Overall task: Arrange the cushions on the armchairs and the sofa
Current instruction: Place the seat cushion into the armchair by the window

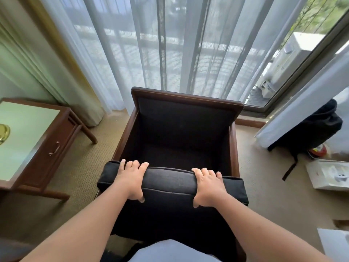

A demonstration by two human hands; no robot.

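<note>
A dark wooden armchair (188, 99) with black upholstery stands straight ahead, its back to the sheer curtains. A thick black seat cushion (170, 183) is held upright on edge in front of the armchair, its top edge level with the chair's front. My left hand (131, 181) grips that top edge near the left end, fingers over the far side and thumb on the near side. My right hand (207, 186) grips the same edge near the right end in the same way. The lower part of the cushion hangs dark below my hands.
A wooden side table (56, 133) with a glass top and a drawer stands to the left. A black backpack (311, 129) leans at the right by the window, with white boxes (328, 176) on the carpet near it. Curtains hang behind the chair.
</note>
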